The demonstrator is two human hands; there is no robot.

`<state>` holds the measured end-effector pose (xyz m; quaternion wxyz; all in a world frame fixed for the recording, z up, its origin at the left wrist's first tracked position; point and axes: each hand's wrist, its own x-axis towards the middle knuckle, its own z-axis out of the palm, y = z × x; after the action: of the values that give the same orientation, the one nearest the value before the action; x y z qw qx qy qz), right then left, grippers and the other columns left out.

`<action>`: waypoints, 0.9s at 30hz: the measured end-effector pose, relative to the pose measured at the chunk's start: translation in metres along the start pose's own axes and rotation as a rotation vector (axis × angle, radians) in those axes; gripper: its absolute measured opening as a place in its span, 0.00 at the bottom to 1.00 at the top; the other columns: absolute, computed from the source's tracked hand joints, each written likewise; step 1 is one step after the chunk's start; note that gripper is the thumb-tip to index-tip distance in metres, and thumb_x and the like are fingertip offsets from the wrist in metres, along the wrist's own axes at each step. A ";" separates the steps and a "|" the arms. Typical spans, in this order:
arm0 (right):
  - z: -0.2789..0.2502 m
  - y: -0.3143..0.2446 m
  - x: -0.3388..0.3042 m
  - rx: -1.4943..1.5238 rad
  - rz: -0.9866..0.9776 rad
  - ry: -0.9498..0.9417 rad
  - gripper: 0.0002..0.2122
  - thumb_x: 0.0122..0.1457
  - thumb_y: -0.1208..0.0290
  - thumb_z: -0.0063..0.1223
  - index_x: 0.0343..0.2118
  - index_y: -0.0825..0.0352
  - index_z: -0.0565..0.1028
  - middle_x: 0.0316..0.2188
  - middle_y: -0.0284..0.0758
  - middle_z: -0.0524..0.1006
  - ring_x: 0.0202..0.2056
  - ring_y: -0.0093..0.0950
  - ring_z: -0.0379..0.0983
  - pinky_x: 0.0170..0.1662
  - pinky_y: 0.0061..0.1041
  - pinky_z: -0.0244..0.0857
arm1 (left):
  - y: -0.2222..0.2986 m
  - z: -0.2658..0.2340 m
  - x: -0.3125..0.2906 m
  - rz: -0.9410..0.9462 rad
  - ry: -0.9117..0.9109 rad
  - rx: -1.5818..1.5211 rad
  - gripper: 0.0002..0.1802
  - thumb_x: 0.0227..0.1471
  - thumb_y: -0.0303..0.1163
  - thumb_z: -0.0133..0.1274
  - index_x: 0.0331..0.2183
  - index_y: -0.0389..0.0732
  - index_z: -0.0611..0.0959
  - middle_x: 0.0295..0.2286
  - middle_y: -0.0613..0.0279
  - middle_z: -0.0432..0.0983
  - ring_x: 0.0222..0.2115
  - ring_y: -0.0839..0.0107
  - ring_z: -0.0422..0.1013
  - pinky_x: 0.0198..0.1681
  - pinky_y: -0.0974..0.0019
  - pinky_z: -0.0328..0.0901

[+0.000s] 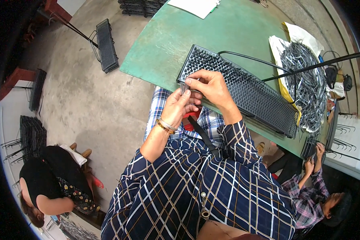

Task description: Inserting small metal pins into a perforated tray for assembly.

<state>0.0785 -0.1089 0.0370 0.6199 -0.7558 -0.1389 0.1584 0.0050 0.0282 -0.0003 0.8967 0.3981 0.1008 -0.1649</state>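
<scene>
My left hand (pixel 178 105) is closed around a few slim, shiny metal pieces (pixel 183 87), which stick up past its thumb. My right hand (pixel 215 89) pinches at the upper end of these pieces with thumb and forefinger. Both hands meet over the table's near edge, by the left end of a long black rack (pixel 244 87). Rows of small holes or pegs cover the rack, some with dark pieces standing in them at the left end. A bent black rod frame (pixel 254 58) extends from its far side.
The rack lies on a green table (pixel 158 50). Right of it, an open white and yellow sack holds a heap of metal pieces (pixel 304 80). White papers (pixel 196 6) lie at the far edge. A co-worker (pixel 312 192) handles something at right; another person (pixel 56 184) bends at lower left.
</scene>
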 end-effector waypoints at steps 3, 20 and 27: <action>-0.004 -0.005 0.002 0.171 0.073 0.022 0.10 0.52 0.71 0.58 0.32 0.73 0.78 0.26 0.32 0.78 0.26 0.17 0.71 0.28 0.17 0.66 | 0.000 0.001 -0.001 -0.010 0.028 0.003 0.14 0.60 0.35 0.41 0.44 0.37 0.71 0.34 0.58 0.74 0.33 0.73 0.71 0.33 0.72 0.69; -0.003 -0.004 0.009 -0.079 0.058 -0.061 0.08 0.52 0.72 0.56 0.30 0.74 0.78 0.23 0.35 0.78 0.25 0.19 0.74 0.28 0.19 0.68 | -0.006 -0.002 0.002 -0.064 0.091 0.077 0.15 0.60 0.38 0.42 0.43 0.40 0.72 0.35 0.55 0.77 0.30 0.73 0.74 0.30 0.73 0.71; 0.001 0.004 0.013 0.073 -0.026 0.191 0.07 0.51 0.74 0.56 0.29 0.73 0.77 0.23 0.33 0.77 0.24 0.17 0.72 0.27 0.18 0.66 | -0.004 -0.005 0.003 -0.085 0.102 -0.046 0.17 0.60 0.39 0.41 0.45 0.39 0.71 0.35 0.52 0.76 0.29 0.72 0.74 0.30 0.72 0.70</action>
<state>0.0903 -0.1031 0.0322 0.6595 -0.7425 -0.0831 0.0824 0.0061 0.0288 -0.0068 0.8916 0.3806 0.1667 -0.1799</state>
